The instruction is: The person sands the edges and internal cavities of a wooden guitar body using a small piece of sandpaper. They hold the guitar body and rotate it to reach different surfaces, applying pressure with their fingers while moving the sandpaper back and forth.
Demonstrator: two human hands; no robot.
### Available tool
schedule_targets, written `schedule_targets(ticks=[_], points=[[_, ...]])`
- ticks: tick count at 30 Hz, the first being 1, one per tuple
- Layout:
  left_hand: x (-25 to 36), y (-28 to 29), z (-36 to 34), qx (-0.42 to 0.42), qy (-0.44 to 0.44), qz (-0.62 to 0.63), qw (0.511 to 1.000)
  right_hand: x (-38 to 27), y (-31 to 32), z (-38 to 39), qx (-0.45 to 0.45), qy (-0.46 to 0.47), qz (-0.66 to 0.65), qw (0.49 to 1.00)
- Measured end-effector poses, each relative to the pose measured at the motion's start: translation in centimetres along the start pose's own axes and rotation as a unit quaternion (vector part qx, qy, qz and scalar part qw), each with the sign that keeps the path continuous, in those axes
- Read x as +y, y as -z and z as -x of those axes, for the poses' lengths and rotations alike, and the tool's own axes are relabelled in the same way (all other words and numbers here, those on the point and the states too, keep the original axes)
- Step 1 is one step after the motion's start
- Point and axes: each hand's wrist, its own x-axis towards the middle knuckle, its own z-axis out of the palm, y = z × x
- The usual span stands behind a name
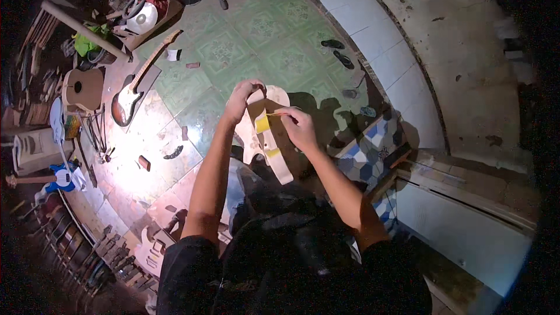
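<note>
My left hand (241, 98) grips the upper end of a pale, curved wooden piece (280, 168) marked by yellow patches (261, 123). Beneath it is a pale, unfinished guitar-shaped wooden body (251, 146); how the two join is unclear. My right hand (300, 128) is closed on a thin orange, pencil-like stick (276, 114), its far end at the side of the curved piece beside the upper yellow patch.
A sunburst electric guitar (125, 105), an acoustic guitar (81, 88) and a blue guitar (60, 182) lie at left among wood stacks and clutter. Dark sandals (341, 58) sit on the green tiled floor (262, 29). A pale cabinet (455, 233) stands at lower right.
</note>
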Motion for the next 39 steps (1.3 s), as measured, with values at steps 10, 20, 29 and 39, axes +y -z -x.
schedule_targets(ticks=[10,20,29,39], points=[[0.9,-0.1,0.1,0.015,0.000,-0.010,1.000,-2.0,0.6,-1.1,-0.065,0.200,0.169,0.963],[1.4,1.7,2.4,0.024,0.038,0.096,0.994,-2.6,4.0,1.1,-0.008,-0.095,-0.132,0.987],[2.0,3.7,4.5,0.072,0.081,0.181,0.978,-1.1,4.8,5.4,0.046,-0.212,-0.166,0.962],[2.2,3.4,4.6,0.106,0.089,0.169,0.976,-0.3,1.6,3.9,-0.056,-0.133,-0.012,0.989]])
